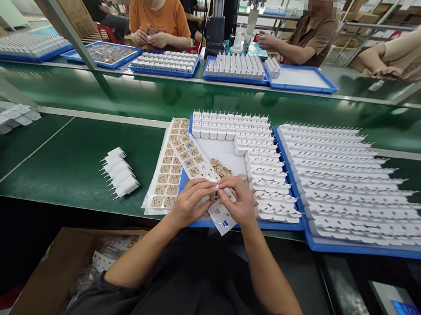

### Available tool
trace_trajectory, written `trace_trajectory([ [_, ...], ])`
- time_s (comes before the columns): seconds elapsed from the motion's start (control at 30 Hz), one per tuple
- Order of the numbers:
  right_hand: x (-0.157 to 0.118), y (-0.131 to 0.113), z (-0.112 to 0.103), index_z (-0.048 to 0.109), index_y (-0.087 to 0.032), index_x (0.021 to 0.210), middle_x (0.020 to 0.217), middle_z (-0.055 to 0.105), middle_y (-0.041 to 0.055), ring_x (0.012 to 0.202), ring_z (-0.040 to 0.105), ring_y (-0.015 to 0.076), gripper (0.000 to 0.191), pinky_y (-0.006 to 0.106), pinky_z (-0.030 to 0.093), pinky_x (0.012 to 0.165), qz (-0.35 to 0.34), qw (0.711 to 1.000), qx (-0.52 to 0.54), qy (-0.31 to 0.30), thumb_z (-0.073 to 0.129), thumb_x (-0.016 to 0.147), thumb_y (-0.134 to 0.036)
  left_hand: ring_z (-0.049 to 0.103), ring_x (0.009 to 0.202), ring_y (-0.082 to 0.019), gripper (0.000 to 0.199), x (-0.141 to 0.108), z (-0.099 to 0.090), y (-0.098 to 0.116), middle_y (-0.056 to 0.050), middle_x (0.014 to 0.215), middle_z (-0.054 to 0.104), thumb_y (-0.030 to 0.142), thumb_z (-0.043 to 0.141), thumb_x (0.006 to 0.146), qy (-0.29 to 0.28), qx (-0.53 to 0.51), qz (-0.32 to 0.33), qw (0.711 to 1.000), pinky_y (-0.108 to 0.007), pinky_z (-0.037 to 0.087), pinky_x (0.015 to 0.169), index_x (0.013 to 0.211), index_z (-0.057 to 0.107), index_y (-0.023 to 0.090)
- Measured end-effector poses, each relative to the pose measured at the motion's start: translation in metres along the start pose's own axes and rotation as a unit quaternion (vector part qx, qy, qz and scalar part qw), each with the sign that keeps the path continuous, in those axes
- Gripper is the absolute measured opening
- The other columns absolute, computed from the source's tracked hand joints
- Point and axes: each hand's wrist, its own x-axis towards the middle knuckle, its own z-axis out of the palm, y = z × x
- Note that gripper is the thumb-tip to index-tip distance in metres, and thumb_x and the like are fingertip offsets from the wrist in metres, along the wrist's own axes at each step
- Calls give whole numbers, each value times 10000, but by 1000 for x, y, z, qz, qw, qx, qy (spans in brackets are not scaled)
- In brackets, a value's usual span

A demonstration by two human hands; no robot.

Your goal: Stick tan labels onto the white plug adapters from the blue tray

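Note:
My left hand [193, 201] and my right hand [239, 200] meet above the front of a blue tray [200, 223]. Between their fingertips is a small white plug adapter [214, 195] with a tan face, mostly covered by the fingers. Beneath my hands lies a strip of tan stickers [191, 156], partly peeled down to its white backing. A small heap of loose tan pieces [221, 168] sits just beyond my fingers. Rows of white plug adapters [268, 183] with pins line the tray's back and right side.
Sticker sheets [161, 177] lie left of the tray. Farther left, several white adapters [120, 172] rest on the green bench. A second full tray [313, 238] stands at right. Across the green belt [146, 90], co-workers sit behind more trays. An open carton [52, 266] is below.

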Motion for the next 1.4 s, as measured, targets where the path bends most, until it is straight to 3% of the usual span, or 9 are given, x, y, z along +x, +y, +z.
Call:
trace_trajectory([
  [0.23, -2, 8, -2, 673, -230, 985, 960, 690, 56, 918, 681, 194, 102, 352, 592, 798, 95, 989, 110, -19, 616, 920, -283, 671, 1048, -224, 329, 3, -2, 2, -102, 1092, 710, 154, 667, 878, 3, -8, -9, 1000, -416, 588, 885, 1189, 576, 206],
  [0.4, -5, 3, 1, 684, -256, 999, 1035, 732, 62, 994, 692, 222, 157, 419, 577, 888, -20, 998, -25, 47, 645, 885, -155, 670, 1032, -226, 359, 5, -4, 3, -107, 1079, 688, 167, 709, 849, 38, 16, -32, 999, -415, 578, 875, 1168, 548, 202],
  [0.53, -4, 0, 4, 717, -285, 1048, 1051, 753, 49, 973, 710, 221, 246, 420, 597, 855, -82, 992, -87, 39, 646, 881, -118, 659, 1005, -220, 345, 3, -4, 1, -94, 1063, 671, 186, 722, 842, 44, 39, -30, 998, -401, 579, 847, 1141, 551, 201],
  [0.93, -3, 2, 7, 699, -279, 1184, 1036, 743, 75, 952, 711, 211, 372, 387, 615, 828, -127, 984, -120, 22, 631, 881, -73, 662, 934, -207, 323, 0, -2, 0, -73, 1004, 671, 200, 730, 843, 48, 85, -4, 995, -369, 583, 812, 1124, 570, 201],
  [1.4, -5, 1, 6, 699, -214, 1115, 991, 748, 72, 946, 709, 191, 306, 335, 608, 839, -132, 981, -138, 41, 636, 872, -39, 649, 946, -212, 269, 6, 1, 6, -101, 1005, 677, 146, 680, 869, 55, 65, -8, 996, -357, 580, 824, 1121, 588, 166],
])
